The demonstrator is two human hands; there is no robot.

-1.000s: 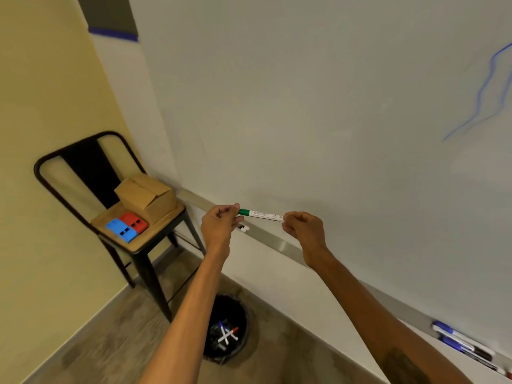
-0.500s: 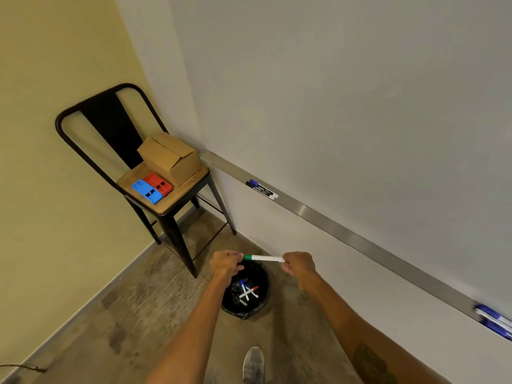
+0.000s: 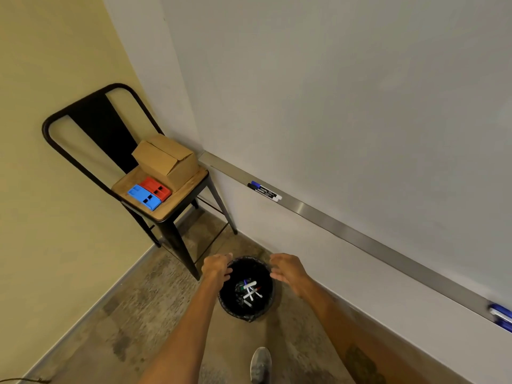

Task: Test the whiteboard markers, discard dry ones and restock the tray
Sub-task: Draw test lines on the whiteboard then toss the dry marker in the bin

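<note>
While the whiteboard [image 3: 332, 92] fills the upper right of the frame, its long metal tray [image 3: 346, 234] runs slantwise from the centre down to the right edge. At the left stands a black metal chair [image 3: 91, 112] with a wooden seat, set against the yellow wall. On the seat rests a closed cardboard box [image 3: 166, 159], and just in front of it lie a red plastic block [image 3: 155, 187] and a blue plastic block [image 3: 144, 196], side by side and touching. Low in the centre a black waste bin [image 3: 249, 314] sits on the floor. Above its left rim hangs the left hand [image 3: 216, 268], fingers loosely curled and holding nothing; above its right rim hangs the right hand [image 3: 288, 271], fingers spread, relaxed and empty. A grey shoe [image 3: 260, 364] shows at the bottom edge. Discarded markers [image 3: 250, 292] lie crossed inside the bin, one of them with a green cap. Two dark-capped markers [image 3: 264, 191] lie together on the tray near the chair, and blue markers [image 3: 501, 317] lie on the tray at the far right edge.
</note>
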